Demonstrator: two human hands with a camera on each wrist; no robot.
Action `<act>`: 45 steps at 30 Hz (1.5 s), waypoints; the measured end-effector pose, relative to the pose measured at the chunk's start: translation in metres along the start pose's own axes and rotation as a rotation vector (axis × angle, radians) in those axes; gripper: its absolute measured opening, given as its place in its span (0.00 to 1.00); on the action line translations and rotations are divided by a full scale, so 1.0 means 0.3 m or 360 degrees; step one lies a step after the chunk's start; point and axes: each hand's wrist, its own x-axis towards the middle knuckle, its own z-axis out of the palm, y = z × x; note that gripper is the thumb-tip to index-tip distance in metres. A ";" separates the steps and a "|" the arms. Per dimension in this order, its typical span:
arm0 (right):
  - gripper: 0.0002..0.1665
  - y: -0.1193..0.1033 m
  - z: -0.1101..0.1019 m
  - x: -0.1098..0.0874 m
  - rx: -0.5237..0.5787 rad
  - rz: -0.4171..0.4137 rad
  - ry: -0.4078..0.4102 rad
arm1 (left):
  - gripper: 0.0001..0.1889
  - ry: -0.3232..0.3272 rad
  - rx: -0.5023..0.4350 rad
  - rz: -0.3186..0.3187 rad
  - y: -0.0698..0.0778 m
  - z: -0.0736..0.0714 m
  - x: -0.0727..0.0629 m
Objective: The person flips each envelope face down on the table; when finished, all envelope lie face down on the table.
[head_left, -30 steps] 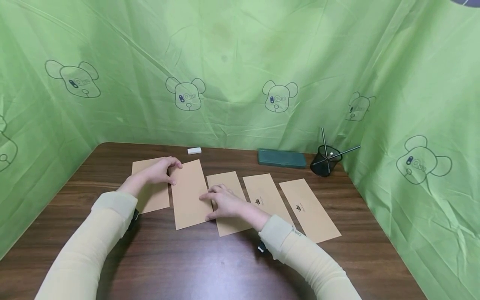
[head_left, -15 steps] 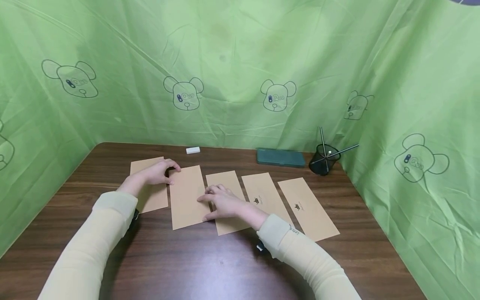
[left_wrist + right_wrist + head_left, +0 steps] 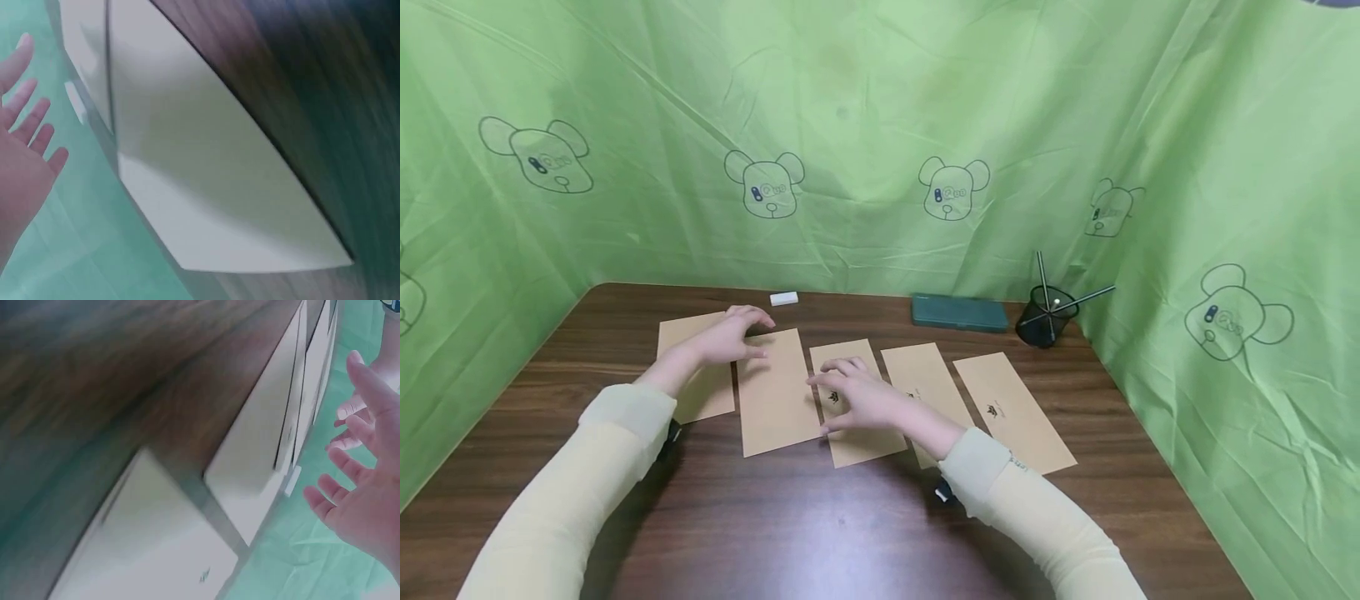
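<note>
Several tan paper rectangles that look like envelopes lie in a row on the table. My left hand (image 3: 727, 337) is over the gap between the leftmost envelope (image 3: 707, 392) and the second envelope (image 3: 775, 408), thumb and fingers apart, holding nothing. My right hand (image 3: 868, 400) hovers over the third envelope (image 3: 853, 454), its fingertips near the second one's right edge, also holding nothing. A small dark crown print shows on the third, the fourth envelope (image 3: 917, 362) and the rightmost envelope (image 3: 1030, 417). In the wrist views, the left hand (image 3: 22, 169) and right hand (image 3: 369, 500) have spread fingers.
A white eraser-like block (image 3: 783, 298) lies at the table's back edge. Farther right are a flat dark green case (image 3: 958, 312) and a black mesh pen cup (image 3: 1037, 329) with thin sticks. Green printed cloth (image 3: 865, 125) hangs around the brown wooden table (image 3: 820, 533).
The second envelope slid slightly toward the person and level with its neighbours. Since then both hands have come off it; the right hand moved right, uncovering the third envelope's crown.
</note>
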 end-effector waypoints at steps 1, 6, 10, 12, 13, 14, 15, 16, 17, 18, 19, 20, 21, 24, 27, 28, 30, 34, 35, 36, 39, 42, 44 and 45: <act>0.47 0.003 -0.006 -0.010 -0.0001 -0.0009 0.0008 | 0.29 0.0003 0.0000 0.0003 0.017 0.001 0.001; 0.46 0.027 -0.028 -0.069 0.0012 -0.0045 0.0054 | 0.33 0.0059 0.0037 0.0056 0.095 0.019 0.005; 0.46 0.056 -0.034 -0.124 0.0046 -0.0078 0.0090 | 0.35 0.0084 0.0043 0.0090 0.131 0.050 0.013; 0.46 0.067 -0.035 -0.153 0.0040 -0.0070 0.0087 | 0.37 0.0082 0.0023 0.0098 0.151 0.067 0.017; 0.46 0.071 -0.036 -0.168 0.0037 -0.0065 0.0083 | 0.38 0.0079 0.0021 0.0099 0.162 0.076 0.019; 0.46 0.075 -0.034 -0.183 0.0032 -0.0056 0.0076 | 0.39 0.0076 0.0020 0.0092 0.172 0.086 0.022; 0.45 0.079 -0.033 -0.197 0.0029 -0.0048 0.0067 | 0.40 0.0073 0.0018 0.0091 0.182 0.096 0.024; 0.45 0.083 -0.030 -0.210 0.0027 -0.0044 0.0059 | 0.41 0.0068 0.0016 0.0084 0.191 0.105 0.025; 0.45 0.087 -0.027 -0.223 0.0022 -0.0041 0.0052 | 0.42 0.0061 0.0016 0.0082 0.200 0.115 0.027; 0.44 0.091 -0.024 -0.235 0.0024 -0.0041 0.0047 | 0.43 0.0051 0.0028 0.0079 0.206 0.126 0.028; 0.44 0.096 -0.020 -0.247 0.0025 -0.0045 0.0046 | 0.44 0.0042 0.0044 0.0079 0.212 0.137 0.030; 0.44 0.101 -0.016 -0.258 0.0027 -0.0047 0.0046 | 0.45 0.0030 0.0056 0.0077 0.217 0.148 0.031; 0.44 0.107 -0.013 -0.268 0.0026 -0.0049 0.0048 | 0.45 0.0015 0.0063 0.0080 0.223 0.158 0.032; 0.44 0.128 -0.003 -0.294 0.0020 -0.0049 0.0063 | 0.48 -0.0030 0.0074 0.0074 0.235 0.181 0.033; 0.44 0.151 0.007 -0.314 0.0000 -0.0052 0.0076 | 0.50 -0.0066 0.0063 0.0056 0.245 0.194 0.034; 0.43 0.156 0.009 -0.319 -0.0003 -0.0057 0.0074 | 0.51 -0.0074 0.0061 0.0048 0.245 0.196 0.035; 0.42 0.166 0.015 -0.327 -0.0012 -0.0069 0.0063 | 0.52 -0.0083 0.0075 0.0038 0.243 0.200 0.038; 0.38 0.173 0.021 -0.335 -0.0021 -0.0069 0.0019 | 0.53 -0.0120 0.0102 0.0013 0.230 0.199 0.042; 0.37 0.175 0.023 -0.335 -0.0029 -0.0064 0.0011 | 0.53 -0.0131 0.0105 0.0009 0.227 0.198 0.043; 0.35 0.176 0.024 -0.336 -0.0034 -0.0056 0.0002 | 0.52 -0.0145 0.0105 0.0007 0.225 0.198 0.042; 0.33 0.179 0.027 -0.337 -0.0051 -0.0039 -0.0010 | 0.52 -0.0168 0.0114 0.0016 0.220 0.198 0.043; 0.32 0.181 0.029 -0.337 -0.0052 -0.0032 -0.0010 | 0.51 -0.0173 0.0130 0.0031 0.218 0.198 0.048; 0.32 0.182 0.031 -0.338 -0.0053 -0.0031 -0.0007 | 0.50 -0.0169 0.0132 0.0034 0.217 0.196 0.053; 0.32 0.183 0.031 -0.338 -0.0052 -0.0029 -0.0008 | 0.50 -0.0167 0.0131 0.0036 0.216 0.196 0.057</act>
